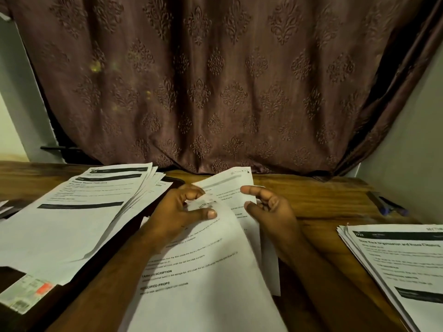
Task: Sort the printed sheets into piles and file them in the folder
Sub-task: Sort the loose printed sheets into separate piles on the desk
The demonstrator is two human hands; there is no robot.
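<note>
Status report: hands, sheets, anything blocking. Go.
Left hand pinches the top sheet of the middle stack. Right hand open beside it. Piles left and right. Nothing blocking; folder not identified.

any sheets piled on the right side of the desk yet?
Yes, a pile of printed sheets lies at the right edge of the wooden desk.

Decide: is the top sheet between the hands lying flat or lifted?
Lifted. The top sheet curls up off the sheet beneath, with the left hand pinching its far edge.
</note>
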